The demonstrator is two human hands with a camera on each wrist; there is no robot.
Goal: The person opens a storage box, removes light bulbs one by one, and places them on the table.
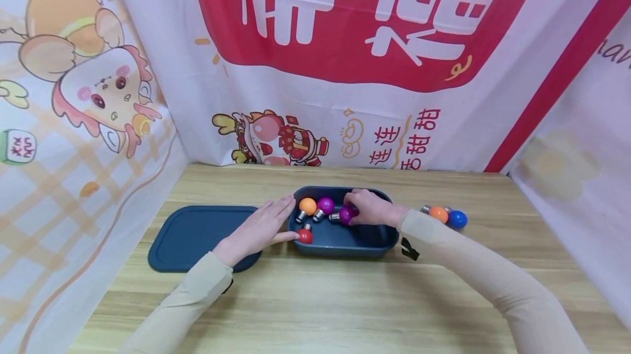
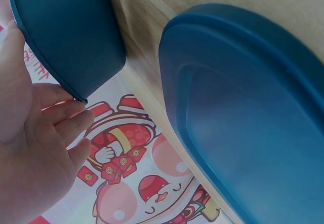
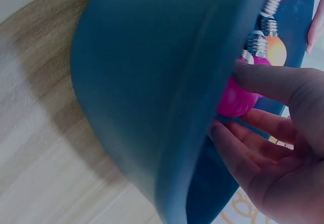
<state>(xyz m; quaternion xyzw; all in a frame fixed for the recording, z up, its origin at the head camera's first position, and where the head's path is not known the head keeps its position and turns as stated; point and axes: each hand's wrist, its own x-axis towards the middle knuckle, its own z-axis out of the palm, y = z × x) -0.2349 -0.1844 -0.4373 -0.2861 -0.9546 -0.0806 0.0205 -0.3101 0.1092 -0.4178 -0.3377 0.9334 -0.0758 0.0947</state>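
Note:
A dark blue oblong box stands on the wooden table. Inside its left part lie an orange light bulb, a purple light bulb and a red light bulb. My right hand reaches over the box's right side and pinches a second purple light bulb between thumb and fingers, its metal base pointing left. At the left end, my left hand rests against the rim with fingers fairly straight and thumb beside the red bulb. In the left wrist view, its fingers lie along the box's outer edge.
A flat dark blue lid lies left of the box, partly under the left hand and forearm. Right of the box, an orange bulb and a blue bulb lie side by side. Printed cloth hangs behind the table and along both sides.

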